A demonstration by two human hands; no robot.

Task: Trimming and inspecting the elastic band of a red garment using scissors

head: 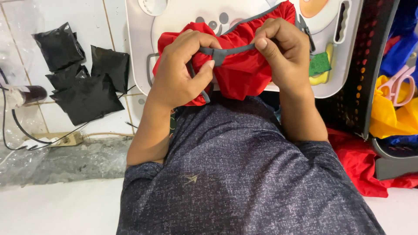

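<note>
The red cloth (238, 74) sits bunched between your two hands, just above your lap and against the near edge of the white tray (183, 17) on the tiled floor. Your left hand (180, 72) pinches the grey strap (226, 52) between thumb and forefinger, with a loop of it hanging below the thumb. Your right hand (283, 50) pinches the same strap further along, fingers curled over the gathered grey-trimmed edge. The strap runs taut between the two grips.

The cloth looks thin, light and limp, probably a little slick, so it will sag and slide wherever you are not holding it. The strap and the trimmed edge look like the firmest places to take hold; the loose middle will only bunch up.

Room is tight on your right: a dark perforated basket (365, 65) stands just beside your right forearm, with yellow cloth (392, 113) and a pair of scissors (398, 82) beyond it, and more red fabric (365, 161) lying by your right side. A green and yellow sponge (320, 65) rests on the tray near your right wrist. On your left the floor is more open; the black pouches (82, 74) and the cable (26, 135) lie well apart from your hands.
</note>
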